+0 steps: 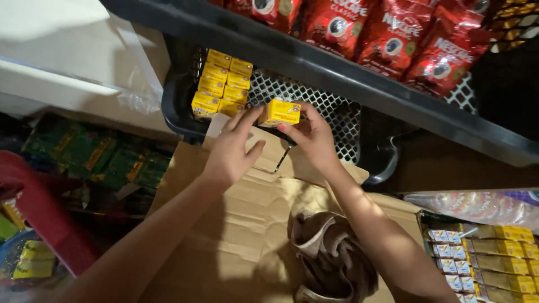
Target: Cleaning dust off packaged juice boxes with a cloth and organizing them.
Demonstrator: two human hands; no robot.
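A small yellow box (279,112) is pinched between my right hand (312,138) and my left hand (232,150), just above the near rim of a black mesh basket (314,98). My right fingers grip its right side; my left fingertips touch its left edge. Inside the basket, at its left end, several matching yellow boxes (220,83) lie stacked in rows. Both forearms reach up from the bottom of the view over a brown cardboard sheet (241,224).
Red coffee pouches (393,33) fill a dark crate above the basket. A brown cloth (331,252) lies on the cardboard. Small cartons and yellow packs (488,258) sit at the lower right. Green packets (95,157) lie at left, with a red object (39,219) beside them.
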